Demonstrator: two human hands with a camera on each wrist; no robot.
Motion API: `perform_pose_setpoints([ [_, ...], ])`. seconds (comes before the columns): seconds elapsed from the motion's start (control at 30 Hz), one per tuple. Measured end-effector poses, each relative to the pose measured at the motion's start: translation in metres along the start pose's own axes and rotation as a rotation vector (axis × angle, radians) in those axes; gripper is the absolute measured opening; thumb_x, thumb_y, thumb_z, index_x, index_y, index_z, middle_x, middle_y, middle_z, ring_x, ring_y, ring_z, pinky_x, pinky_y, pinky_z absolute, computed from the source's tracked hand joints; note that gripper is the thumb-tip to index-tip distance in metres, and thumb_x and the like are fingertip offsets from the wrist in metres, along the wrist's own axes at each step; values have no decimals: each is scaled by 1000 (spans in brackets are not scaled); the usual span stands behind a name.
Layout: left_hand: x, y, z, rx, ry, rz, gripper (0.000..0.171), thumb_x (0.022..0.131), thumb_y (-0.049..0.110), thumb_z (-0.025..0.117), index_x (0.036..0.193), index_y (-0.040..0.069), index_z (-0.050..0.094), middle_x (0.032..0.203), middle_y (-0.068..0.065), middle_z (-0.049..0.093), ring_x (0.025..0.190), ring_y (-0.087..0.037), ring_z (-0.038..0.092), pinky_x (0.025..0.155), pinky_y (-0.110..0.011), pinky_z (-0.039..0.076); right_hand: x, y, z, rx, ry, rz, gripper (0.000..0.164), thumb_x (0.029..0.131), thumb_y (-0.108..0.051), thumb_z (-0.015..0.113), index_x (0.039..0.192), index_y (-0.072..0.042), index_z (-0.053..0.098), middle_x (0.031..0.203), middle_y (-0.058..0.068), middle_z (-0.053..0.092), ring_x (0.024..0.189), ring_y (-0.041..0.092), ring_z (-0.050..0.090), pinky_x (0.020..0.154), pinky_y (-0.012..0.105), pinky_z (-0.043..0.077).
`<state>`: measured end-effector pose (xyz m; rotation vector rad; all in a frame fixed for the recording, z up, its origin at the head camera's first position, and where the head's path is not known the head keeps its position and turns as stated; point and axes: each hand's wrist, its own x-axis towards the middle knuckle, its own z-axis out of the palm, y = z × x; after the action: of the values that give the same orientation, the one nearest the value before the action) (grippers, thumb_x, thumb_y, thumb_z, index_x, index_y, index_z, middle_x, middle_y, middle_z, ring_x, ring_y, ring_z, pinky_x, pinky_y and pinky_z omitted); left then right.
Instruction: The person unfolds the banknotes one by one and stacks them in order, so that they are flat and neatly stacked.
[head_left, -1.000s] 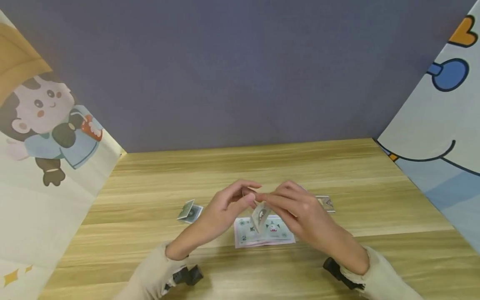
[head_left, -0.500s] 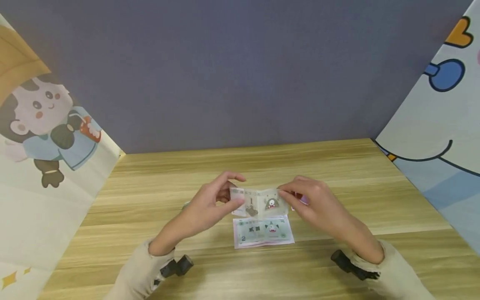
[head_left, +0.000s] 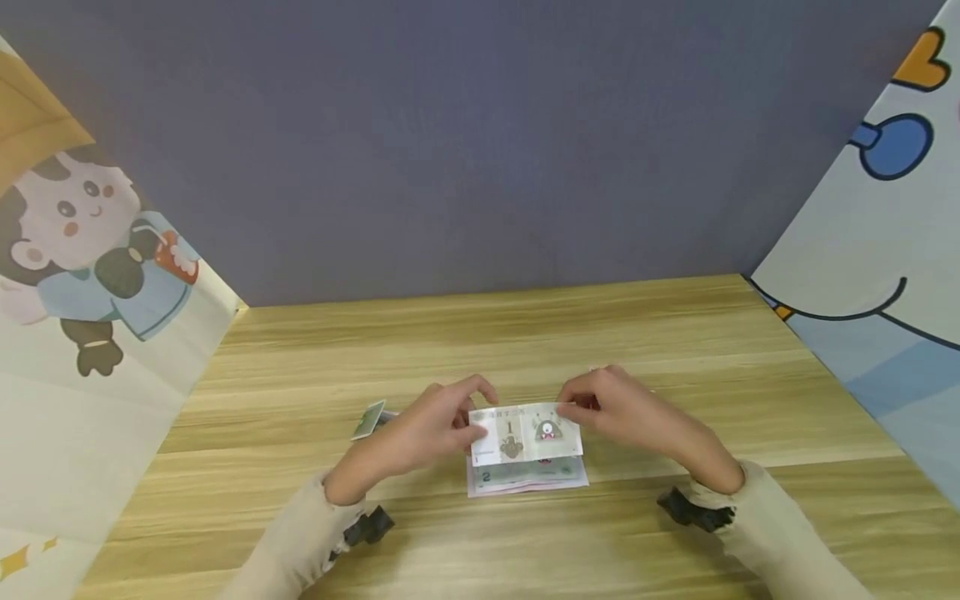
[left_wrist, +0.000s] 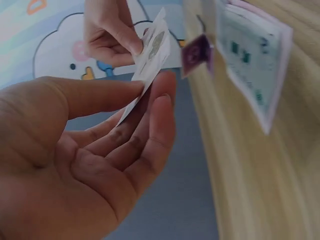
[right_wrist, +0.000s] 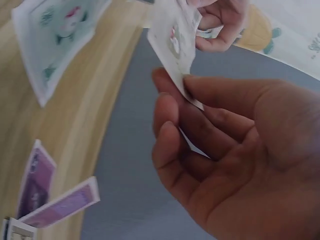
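Spread flat between both hands is a pale play banknote point(head_left: 528, 433) marked 1, with a crease down its middle and a small cartoon figure. My left hand point(head_left: 435, 421) pinches its left end between thumb and fingers. At the upper right corner, my right hand point(head_left: 622, 410) pinches it the same way. The note overlaps a small stack of play banknotes point(head_left: 525, 482), with a green 2 note on top and a pink edge below. In the left wrist view, the held note point(left_wrist: 155, 47) is nearly edge-on and stands apart from the stack point(left_wrist: 250, 60).
A folded greenish note point(head_left: 369, 419) stands partly open on the wooden table point(head_left: 480, 342), left of my left hand. A folded purple note point(right_wrist: 37, 182) lies near my right hand, beside a brownish one point(right_wrist: 21, 231). A grey panel point(head_left: 480, 150) closes off the back.
The note was folded and raised a second ago. It is now opened out flat, and both hands have lowered it toward the camera side, over the stack's upper part.
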<state>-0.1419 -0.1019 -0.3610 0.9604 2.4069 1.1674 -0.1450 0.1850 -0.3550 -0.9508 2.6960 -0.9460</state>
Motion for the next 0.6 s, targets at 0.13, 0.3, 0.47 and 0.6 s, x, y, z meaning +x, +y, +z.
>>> perform_pose_setpoints([
  [0.13, 3, -8, 10, 34, -51, -30, 25, 91, -3, 66, 110, 7, 55, 69, -2, 64, 56, -14, 60, 49, -22, 49, 3, 7, 10, -54, -61, 7, 13, 95, -13, 68, 84, -19, 72, 61, -15, 52, 52, -1, 42, 107, 61, 34],
  [0.3, 6, -17, 23, 60, -80, -72, 21, 91, -2, 66, 105, 7, 54, 67, 0, 60, 52, -7, 54, 46, -22, 46, 4, 14, 21, -112, -97, 17, 18, 92, -12, 70, 76, -21, 69, 62, -15, 48, 56, 0, 41, 97, 48, 41],
  [0.47, 9, -26, 32, 134, -85, -83, 20, 91, 1, 67, 105, 8, 55, 67, 2, 54, 54, -5, 49, 47, -20, 44, 6, 21, 31, -152, -92, -38, 22, 89, -8, 72, 71, -19, 66, 60, -16, 45, 58, 0, 37, 68, 31, 42],
  [0.6, 8, -30, 37, 204, -85, -76, 19, 92, 4, 66, 108, 7, 56, 67, 4, 47, 55, -5, 43, 49, -20, 41, 7, 26, 37, -173, -94, -71, 30, 88, -6, 72, 65, -18, 58, 58, -16, 40, 55, -2, 34, 67, 28, 41],
])
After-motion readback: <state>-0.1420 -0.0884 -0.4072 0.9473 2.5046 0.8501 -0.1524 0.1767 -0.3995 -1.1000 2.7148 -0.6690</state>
